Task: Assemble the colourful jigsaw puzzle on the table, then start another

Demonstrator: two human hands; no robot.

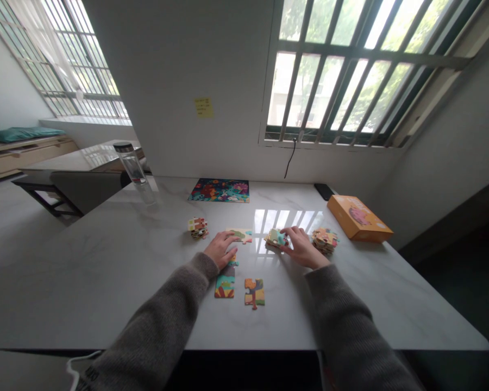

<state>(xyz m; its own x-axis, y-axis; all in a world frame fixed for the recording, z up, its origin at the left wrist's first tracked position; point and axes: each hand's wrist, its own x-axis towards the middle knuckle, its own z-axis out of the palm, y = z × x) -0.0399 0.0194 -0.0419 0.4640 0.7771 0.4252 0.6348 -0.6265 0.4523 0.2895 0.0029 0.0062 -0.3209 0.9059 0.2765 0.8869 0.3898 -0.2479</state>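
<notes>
My left hand point(222, 250) rests with fingers spread over joined puzzle pieces point(225, 283) near the middle of the white table; its fingertips touch the edge of a pale piece point(243, 234). My right hand point(297, 247) has thumb and fingers around the right side of a small stack of puzzle pieces point(275, 239), green on top. Just right of that hand stands another stack point(325, 240). A third stack point(198, 227) is at the left. Two joined orange and yellow pieces point(255, 293) lie nearer to me.
At the table's back lies a colourful picture sheet point(220, 190). An orange box point(358, 218) and a black phone point(323, 191) are at the right. A clear bottle point(130, 164) stands at the back left. The table's front edge point(252, 349) runs below my forearms.
</notes>
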